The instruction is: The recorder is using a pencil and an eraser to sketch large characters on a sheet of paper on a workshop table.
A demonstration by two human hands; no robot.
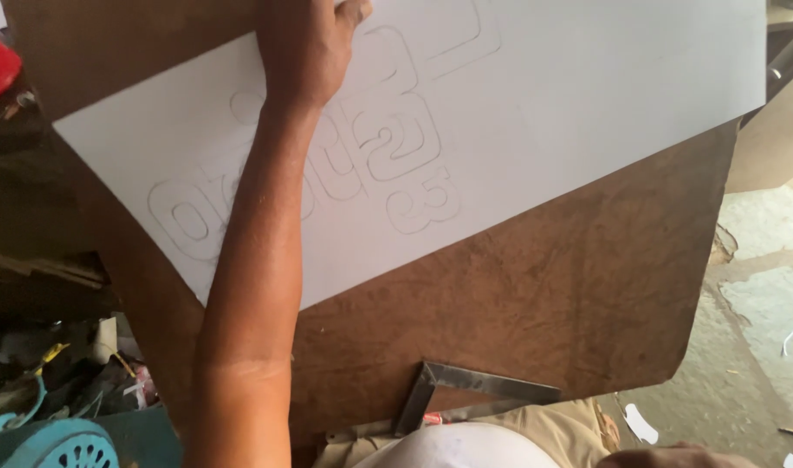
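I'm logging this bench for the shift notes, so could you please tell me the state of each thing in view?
White sheet: flat on the board, outlined shapes cut or scored into it, none lifted out.
Brown board: lying flat, surface worn.
Left hand: palm down, pressing on the sheet.
Right hand: low at the frame edge, state unclear.
Metal square: lying at the board's near edge.
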